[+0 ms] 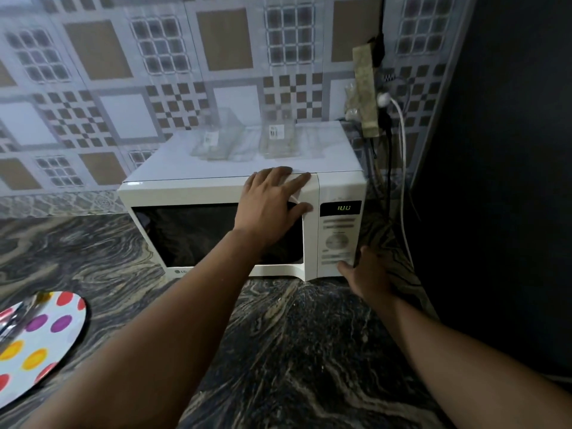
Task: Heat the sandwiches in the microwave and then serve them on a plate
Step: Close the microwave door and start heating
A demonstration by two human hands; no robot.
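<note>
Microwave point(216, 193) sits straight ahead on the tabletop point(278, 335), door closed. My left hand point(272, 202) presses flat, fingers straight, on the door's upper right corner; my right hand point(368, 274) touches the control panel's point(339, 239) bottom edge, nearer the buttons.

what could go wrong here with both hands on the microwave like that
The left hand presses flat on the microwave door's top corner; a hard push could shake the clear containers on top. The right hand is at the lower control panel; a slip might hit a wrong button.
</note>
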